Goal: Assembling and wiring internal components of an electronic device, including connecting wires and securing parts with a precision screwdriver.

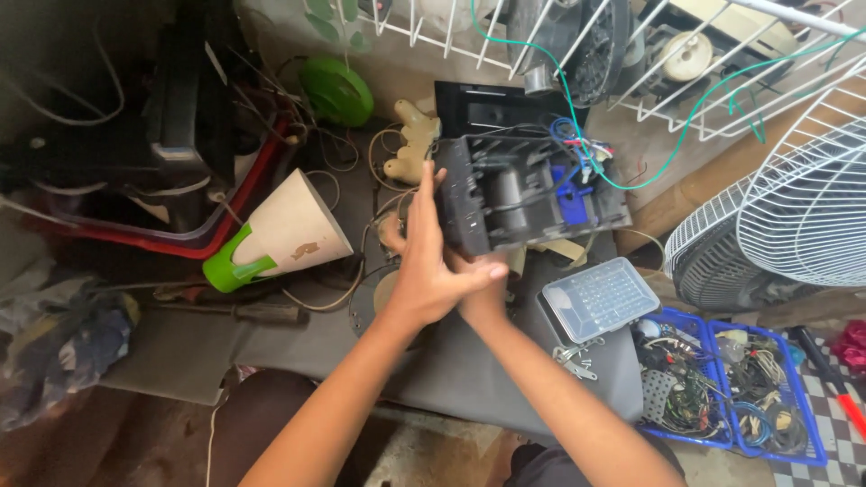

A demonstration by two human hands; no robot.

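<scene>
we work over a grey mat point(469, 361) on a cluttered floor. our left hand point(428, 271) lies flat, fingers together, against the hard black plastic housing point(519, 194); the right hand point(483, 298) is hidden beneath, grip unclear. a ribbed clear case point(600, 296) sits at the mat's right edge.

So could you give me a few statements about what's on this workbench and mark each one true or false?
1. Both hands hold up a dark, opened appliance housing. True: the left hand lies flat against its side and the right hand supports it from below.
2. The clear plastic organiser box lies left of the hands. False: it lies to their right.
3. A cream cone with a green base lies on its side. True.
4. The blue trays hold fruit. False: they hold tangled wires and small parts.
5. A white wire fan guard is at the right edge. True.
</scene>
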